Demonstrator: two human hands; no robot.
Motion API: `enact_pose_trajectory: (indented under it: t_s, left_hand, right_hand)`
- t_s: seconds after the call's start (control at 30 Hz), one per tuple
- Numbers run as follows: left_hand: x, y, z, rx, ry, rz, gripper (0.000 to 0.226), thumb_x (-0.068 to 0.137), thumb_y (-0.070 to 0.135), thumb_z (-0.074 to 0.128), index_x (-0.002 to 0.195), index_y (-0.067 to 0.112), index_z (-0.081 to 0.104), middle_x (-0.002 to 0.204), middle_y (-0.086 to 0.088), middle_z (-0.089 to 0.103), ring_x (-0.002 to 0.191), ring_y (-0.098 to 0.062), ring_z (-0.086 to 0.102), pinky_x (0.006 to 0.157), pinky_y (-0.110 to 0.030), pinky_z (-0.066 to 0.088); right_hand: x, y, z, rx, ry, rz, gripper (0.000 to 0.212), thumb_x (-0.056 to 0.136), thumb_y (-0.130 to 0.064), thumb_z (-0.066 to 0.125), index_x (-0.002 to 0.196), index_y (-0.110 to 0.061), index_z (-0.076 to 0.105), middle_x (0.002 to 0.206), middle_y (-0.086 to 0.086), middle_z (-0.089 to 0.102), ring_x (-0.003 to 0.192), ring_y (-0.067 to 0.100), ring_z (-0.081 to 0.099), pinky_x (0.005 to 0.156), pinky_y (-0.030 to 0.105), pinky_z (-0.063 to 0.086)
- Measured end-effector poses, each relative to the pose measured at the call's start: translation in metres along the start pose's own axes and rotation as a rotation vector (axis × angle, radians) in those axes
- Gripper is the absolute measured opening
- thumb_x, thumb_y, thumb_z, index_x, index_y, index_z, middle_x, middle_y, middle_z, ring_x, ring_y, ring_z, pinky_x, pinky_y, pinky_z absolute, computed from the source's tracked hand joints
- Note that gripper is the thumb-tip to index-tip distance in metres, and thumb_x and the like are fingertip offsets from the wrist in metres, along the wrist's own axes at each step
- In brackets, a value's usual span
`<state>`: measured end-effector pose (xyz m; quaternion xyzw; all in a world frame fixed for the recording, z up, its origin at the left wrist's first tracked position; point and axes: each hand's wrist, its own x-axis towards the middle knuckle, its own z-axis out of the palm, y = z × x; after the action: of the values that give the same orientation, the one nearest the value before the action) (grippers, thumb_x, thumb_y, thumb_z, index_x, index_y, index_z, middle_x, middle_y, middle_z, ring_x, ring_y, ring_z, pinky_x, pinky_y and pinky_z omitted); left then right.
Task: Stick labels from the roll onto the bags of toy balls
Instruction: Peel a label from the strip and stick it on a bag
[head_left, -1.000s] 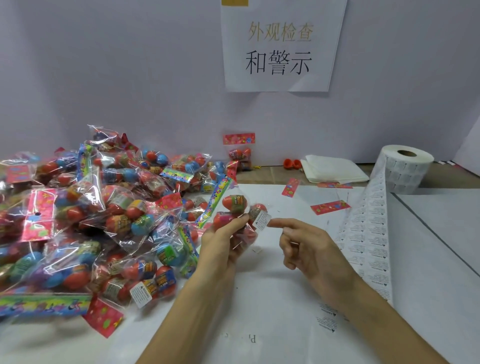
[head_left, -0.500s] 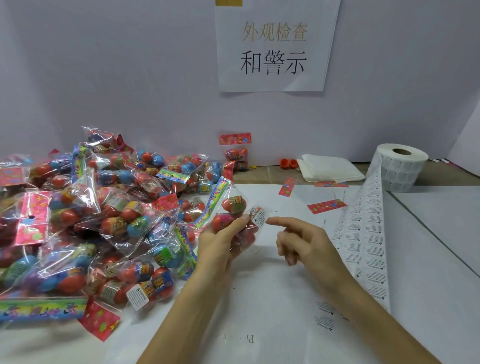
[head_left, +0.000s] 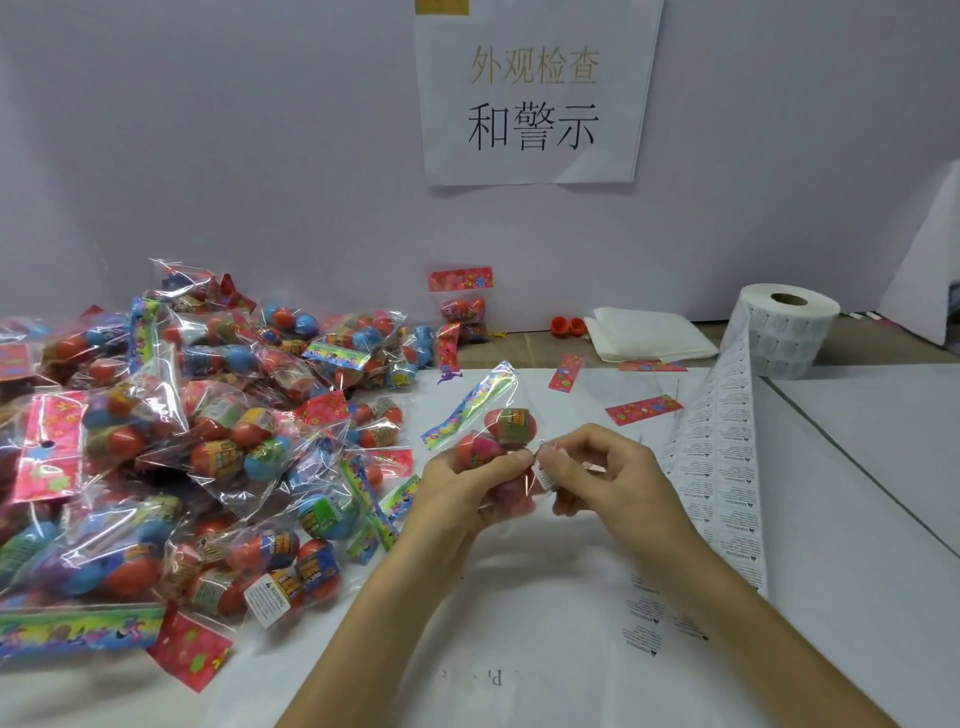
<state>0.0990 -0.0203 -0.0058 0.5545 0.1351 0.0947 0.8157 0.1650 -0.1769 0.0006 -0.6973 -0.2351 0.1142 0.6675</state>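
1. Right hand (head_left: 608, 478) has closed in since a moment ago. Its forefinger, then stretched out short of the bag, is now curled with the others, and thumb and fingertips pinch the bag of toy balls (head_left: 511, 427) right beside the left thumb.
2. Nearest the viewer, both bare forearms reach up over a white paper sheet (head_left: 519, 597), where a few loose printed labels (head_left: 644, 616) lie.
3. Left hand (head_left: 457, 488) grips the clear bag from below, fingers wrapped round it, holding it over the sheet.
4. A small white label (head_left: 545, 477) shows on the bag, under the right fingertips; whether it lies flat cannot be told.
5. To the left, a large pile of bags (head_left: 182, 441) of red and blue balls covers the table.
6. To the right, a strip of labels (head_left: 719, 467) runs back from near the right forearm to the roll (head_left: 784, 332), which stands on end.
7. Farther back, a folded white stack (head_left: 649, 338) lies beside the roll, and one sample bag (head_left: 462, 306) stands against the wall.
8. Above, a paper sign (head_left: 535, 93) with Chinese characters hangs on the wall.
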Motion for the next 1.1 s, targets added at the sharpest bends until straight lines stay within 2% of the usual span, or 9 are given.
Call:
enact_pose_trajectory:
  t_s: [0.1, 0.2, 0.33, 0.47, 0.57, 0.63, 0.77, 0.9, 1.1]
  left_hand:
    - [0.001, 0.002, -0.003, 0.029, -0.036, -0.010, 0.034, 0.078, 0.014, 0.081, 0.110, 0.007, 0.075, 0.099, -0.014, 0.077, 0.084, -0.023, 0.074, 0.069, -0.031, 0.059]
    - [0.002, 0.005, -0.004, -0.011, -0.058, -0.048, 0.049, 0.071, 0.015, 0.086, 0.116, 0.006, 0.071, 0.104, -0.015, 0.077, 0.083, -0.020, 0.074, 0.066, -0.028, 0.058]
    - [0.002, 0.004, -0.003, -0.002, -0.027, -0.038, 0.044, 0.075, 0.017, 0.081, 0.116, 0.004, 0.069, 0.099, -0.018, 0.077, 0.080, -0.022, 0.072, 0.065, -0.028, 0.058]
    - [-0.002, 0.002, 0.000, 0.064, -0.025, 0.028, 0.044, 0.081, 0.020, 0.085, 0.120, 0.008, 0.069, 0.086, -0.006, 0.075, 0.073, -0.017, 0.071, 0.065, -0.027, 0.056]
    - [-0.004, 0.002, 0.005, 0.119, -0.052, 0.044, 0.067, 0.068, 0.038, 0.089, 0.127, 0.017, 0.064, 0.106, -0.007, 0.077, 0.095, -0.024, 0.075, 0.079, -0.035, 0.060]
    - [-0.003, 0.001, 0.006, 0.110, -0.053, 0.063, 0.073, 0.065, 0.029, 0.092, 0.130, 0.017, 0.060, 0.111, -0.011, 0.076, 0.102, -0.030, 0.075, 0.086, -0.043, 0.061]
    - [-0.003, 0.003, 0.003, 0.051, -0.059, 0.050, 0.075, 0.065, 0.019, 0.091, 0.132, 0.014, 0.056, 0.110, -0.015, 0.076, 0.099, -0.032, 0.075, 0.080, -0.035, 0.059]
    - [-0.003, 0.004, 0.002, 0.019, -0.022, 0.064, 0.077, 0.064, 0.012, 0.095, 0.131, 0.012, 0.058, 0.109, -0.016, 0.077, 0.095, -0.031, 0.076, 0.074, -0.030, 0.060]
    - [-0.004, 0.005, 0.003, -0.060, -0.005, 0.071, 0.063, 0.071, 0.018, 0.084, 0.127, 0.009, 0.059, 0.105, -0.017, 0.078, 0.088, -0.029, 0.077, 0.070, -0.029, 0.061]
  right_hand:
    - [0.000, -0.004, -0.003, 0.136, -0.068, 0.089, 0.036, 0.079, -0.035, 0.074, 0.092, -0.002, 0.068, 0.089, 0.019, 0.071, 0.068, 0.027, 0.069, 0.067, 0.030, 0.056]
    - [0.002, -0.006, -0.005, 0.267, -0.113, 0.191, 0.032, 0.093, -0.027, 0.064, 0.097, 0.005, 0.065, 0.085, 0.020, 0.071, 0.065, 0.026, 0.068, 0.063, 0.028, 0.057]
    - [0.002, -0.008, -0.006, 0.267, -0.069, 0.202, 0.039, 0.102, -0.033, 0.053, 0.103, 0.004, 0.066, 0.087, 0.023, 0.072, 0.064, 0.030, 0.069, 0.063, 0.032, 0.058]
    - [-0.001, -0.007, 0.000, 0.096, -0.044, 0.109, 0.023, 0.093, -0.033, 0.072, 0.088, -0.010, 0.071, 0.082, 0.016, 0.073, 0.062, 0.029, 0.070, 0.063, 0.032, 0.058]
    - [0.000, -0.003, -0.001, 0.068, 0.024, 0.075, 0.021, 0.094, -0.025, 0.071, 0.085, -0.005, 0.070, 0.078, 0.013, 0.074, 0.066, 0.032, 0.073, 0.064, 0.032, 0.059]
    - [0.001, -0.004, -0.003, 0.065, 0.035, 0.066, 0.022, 0.093, -0.025, 0.071, 0.086, -0.004, 0.069, 0.077, 0.012, 0.073, 0.067, 0.033, 0.073, 0.065, 0.032, 0.060]
    - [0.001, -0.003, -0.002, 0.064, 0.016, 0.063, 0.025, 0.085, -0.033, 0.074, 0.090, -0.009, 0.071, 0.076, 0.008, 0.074, 0.067, 0.030, 0.074, 0.064, 0.030, 0.061]
    - [0.003, -0.001, -0.001, 0.107, -0.021, 0.071, 0.007, 0.093, -0.012, 0.070, 0.100, -0.010, 0.070, 0.083, 0.015, 0.073, 0.072, 0.031, 0.075, 0.068, 0.030, 0.061]
    - [0.003, 0.003, -0.003, 0.039, -0.071, 0.021, 0.032, 0.092, 0.010, 0.062, 0.108, -0.016, 0.070, 0.096, 0.017, 0.073, 0.077, 0.027, 0.076, 0.074, 0.032, 0.062]
